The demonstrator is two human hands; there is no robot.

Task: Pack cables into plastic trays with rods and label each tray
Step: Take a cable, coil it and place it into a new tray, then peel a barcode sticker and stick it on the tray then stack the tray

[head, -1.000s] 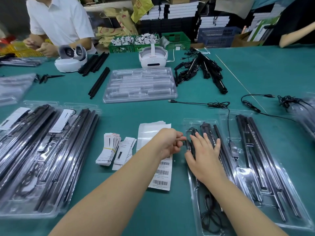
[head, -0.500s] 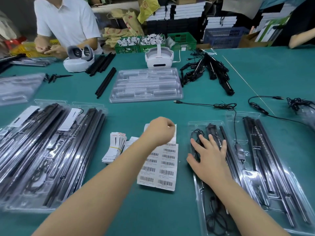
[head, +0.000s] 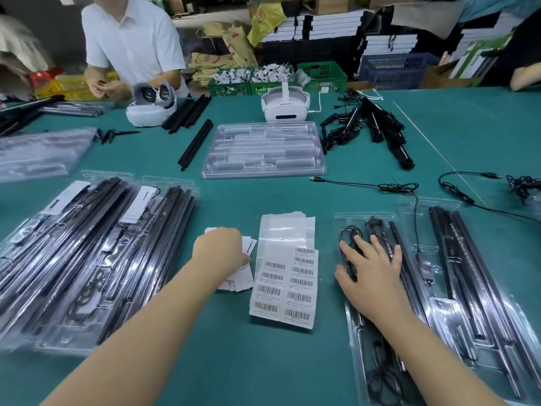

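My left hand (head: 219, 249) reaches down onto a small stack of white cards (head: 243, 281), fingers curled round them. Just right of the cards lies a sheet of barcode labels (head: 285, 285). My right hand (head: 371, 268) rests flat, fingers spread, on a clear plastic tray (head: 348, 219) that holds black rods and a coiled black cable. A second filled tray (head: 427, 205) sits beside it on the right. Closed, labelled trays (head: 87, 259) of rods lie stacked at the left.
A stack of empty clear trays (head: 263, 150) sits mid-table, with loose black rods (head: 196, 145) to its left and a cable pile (head: 369, 124) to its right. A loose cable (head: 395, 187) lies behind my trays. Two white headsets (head: 285, 105) and a person (head: 131, 42) are opposite.
My left hand moved left, from beside the tray across the barcode sheet onto the white cards. My right hand stayed flat on the tray.
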